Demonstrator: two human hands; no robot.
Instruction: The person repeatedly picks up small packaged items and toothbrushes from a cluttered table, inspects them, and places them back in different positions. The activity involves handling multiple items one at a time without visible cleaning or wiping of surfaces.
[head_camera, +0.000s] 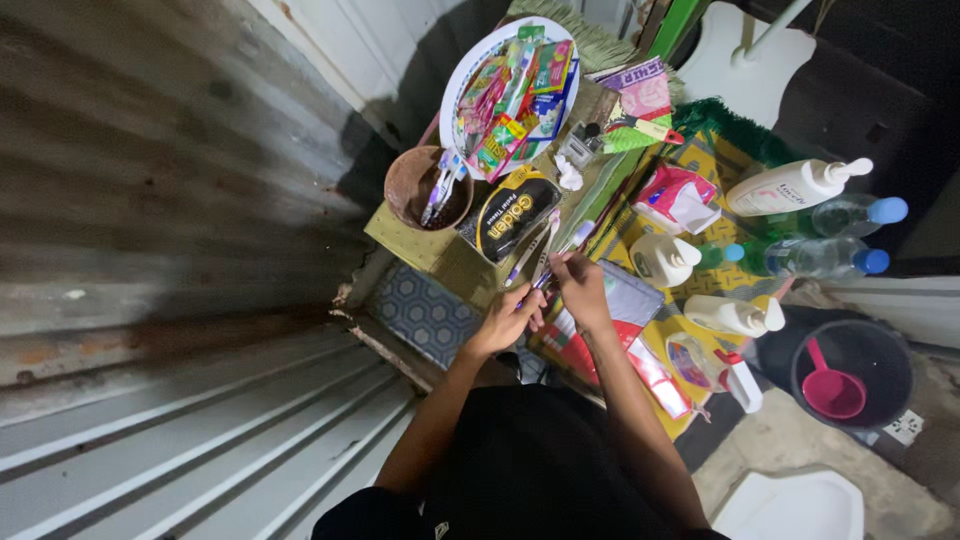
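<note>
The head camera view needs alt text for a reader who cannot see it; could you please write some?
Seen from above, a person's left hand and right hand grip a toothbrush over a cluttered table holding a plate of packaged toothbrushes, a brown cup and lotion bottles.

Single head view, no second view to share scene with. Camera worn on head, looks steeply down over person's own dark-clad torso and both forearms. Left hand (508, 318) and right hand (582, 288) sit near frame centre, at arm's length from lens. Ahead of hands, toward frame top: cluttered low table (425, 250). Left of hands: corrugated metal wall (170, 200), running obliquely. Right of hands: black bucket (850, 372) on floor. Wide angle, frame edges stretched.
</note>
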